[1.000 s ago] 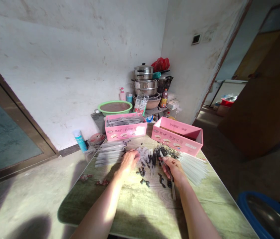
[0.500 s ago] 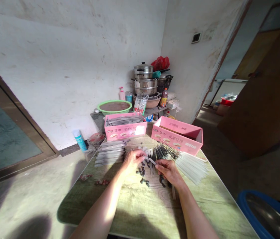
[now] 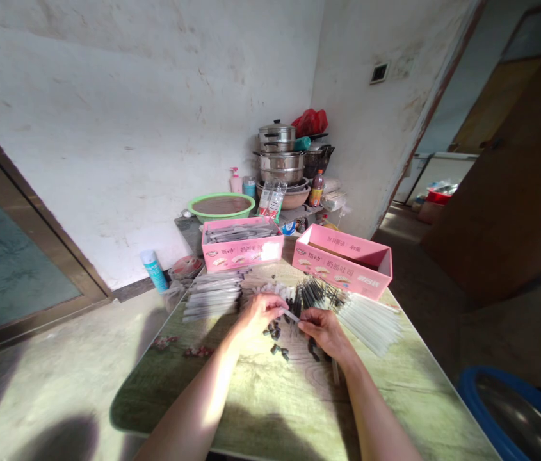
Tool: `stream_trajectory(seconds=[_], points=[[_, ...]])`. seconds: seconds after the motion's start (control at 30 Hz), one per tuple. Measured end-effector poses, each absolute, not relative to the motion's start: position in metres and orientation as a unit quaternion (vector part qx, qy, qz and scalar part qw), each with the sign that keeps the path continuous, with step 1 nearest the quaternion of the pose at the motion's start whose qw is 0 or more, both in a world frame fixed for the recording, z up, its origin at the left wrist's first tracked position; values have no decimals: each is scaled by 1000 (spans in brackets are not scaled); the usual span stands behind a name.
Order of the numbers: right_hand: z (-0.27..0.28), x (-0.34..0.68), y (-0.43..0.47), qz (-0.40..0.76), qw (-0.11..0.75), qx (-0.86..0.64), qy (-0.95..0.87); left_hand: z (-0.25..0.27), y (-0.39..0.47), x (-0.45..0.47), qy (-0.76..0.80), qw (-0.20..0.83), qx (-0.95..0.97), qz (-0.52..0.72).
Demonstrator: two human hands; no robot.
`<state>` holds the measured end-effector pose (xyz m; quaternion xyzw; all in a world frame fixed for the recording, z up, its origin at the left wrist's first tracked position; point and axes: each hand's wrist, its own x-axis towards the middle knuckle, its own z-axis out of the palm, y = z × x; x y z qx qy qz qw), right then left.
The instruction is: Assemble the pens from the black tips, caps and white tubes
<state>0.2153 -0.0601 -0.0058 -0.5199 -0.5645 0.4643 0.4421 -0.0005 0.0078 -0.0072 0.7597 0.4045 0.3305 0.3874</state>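
Between my two hands is a short, pale, translucent tube [image 3: 291, 314], pinched at both ends. The fingers of my left hand [image 3: 264, 310] are closed on its upper left end. My right hand [image 3: 322, 325] grips the lower right end. Small black caps [image 3: 280, 351] lie scattered on the table below my hands. Behind my right hand is a heap of thin black rods [image 3: 312, 292]. A fan of white translucent tubes [image 3: 371, 322] spreads to the right. Tubes with dark ends [image 3: 213, 295] are stacked to the left, and small white pieces [image 3: 270, 289] lie behind my left hand.
A pink box [image 3: 242, 248] filled with grey tubes stands at the table's back left, and a second pink box [image 3: 342, 259] at the back right. Beyond them are a green basin [image 3: 222, 216] and stacked steel pots [image 3: 282, 165]. A blue-rimmed tub [image 3: 467, 387] stands at lower right.
My left hand's fingers have shifted slightly right and down along the tube, closer to my right hand. The right hand has barely moved. Boxes and piles stay as they were.
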Motion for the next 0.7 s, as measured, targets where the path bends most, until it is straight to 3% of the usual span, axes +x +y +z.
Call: stream_trajectory(seconds=[0.23,0.5,0.7], points=[[-3,217,-61,460,433,-515,-579,-14,10,1,386,457,727,338],[-4,215,-60,461,426,-513,-586,2,2,-1,356,342,811,313],[-11,216,-57,454,435,-522,-576,9,-2,0,365,322,825,287]])
